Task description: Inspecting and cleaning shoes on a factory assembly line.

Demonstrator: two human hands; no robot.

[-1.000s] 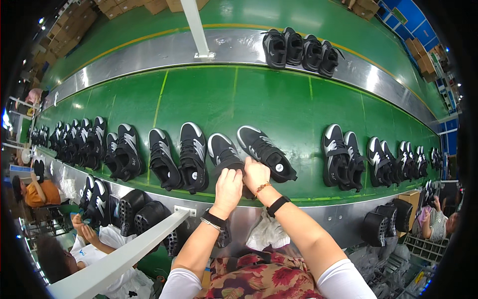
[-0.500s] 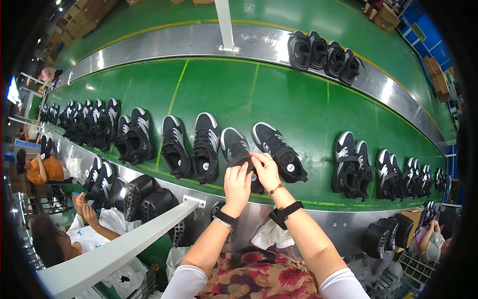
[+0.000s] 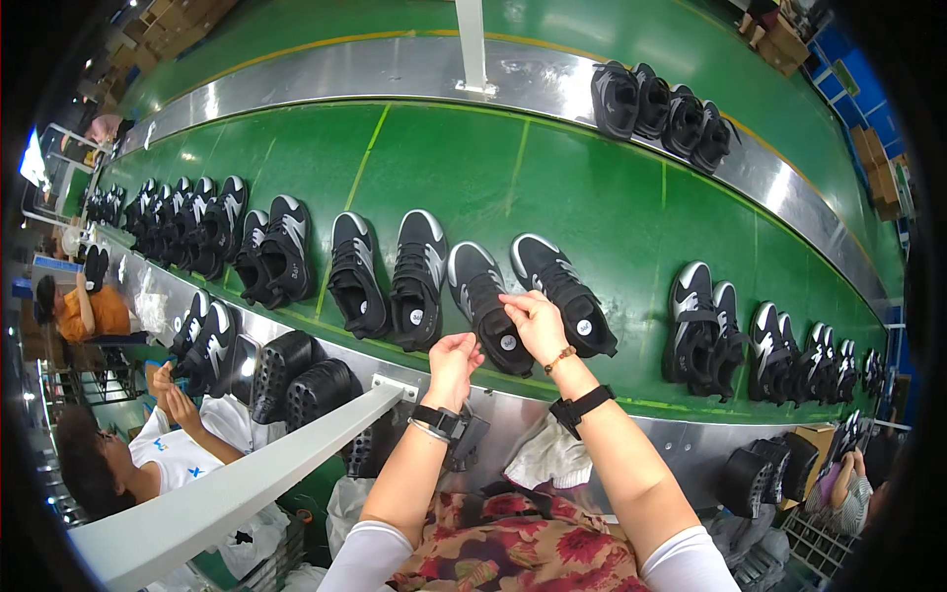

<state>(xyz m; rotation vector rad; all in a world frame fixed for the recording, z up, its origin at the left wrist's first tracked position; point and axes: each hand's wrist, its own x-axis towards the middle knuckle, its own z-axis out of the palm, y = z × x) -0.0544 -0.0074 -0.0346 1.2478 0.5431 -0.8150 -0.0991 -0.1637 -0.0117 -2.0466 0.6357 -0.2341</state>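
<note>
A black sneaker (image 3: 477,279) with a silver-grey toe edge and a round white sticker inside lies on the green belt in front of me. My right hand (image 3: 536,328) is closed at the sneaker's right side, fingertips pinched against its strap area. Just left of the heel, my left hand (image 3: 455,369) is held off the shoe with fingers curled together; whatever is between them, if anything, is hidden. The matching sneaker (image 3: 567,296) lies close by on the right, partly behind my right hand. Another pair, including a black sneaker (image 3: 418,276), rests to the left.
More sneakers (image 3: 286,252) line the belt (image 3: 592,187) on both sides. Several black shoes (image 3: 681,123) stand on the far metal ledge (image 3: 375,74). A white post (image 3: 247,474) slants across the near left, beside black shoe lasts (image 3: 318,392). A co-worker (image 3: 168,449) sits at left.
My left hand has come off the sneaker and drawn back toward me. My right hand stays at the shoe, whose opening and sticker now show. The view has shifted slightly.
</note>
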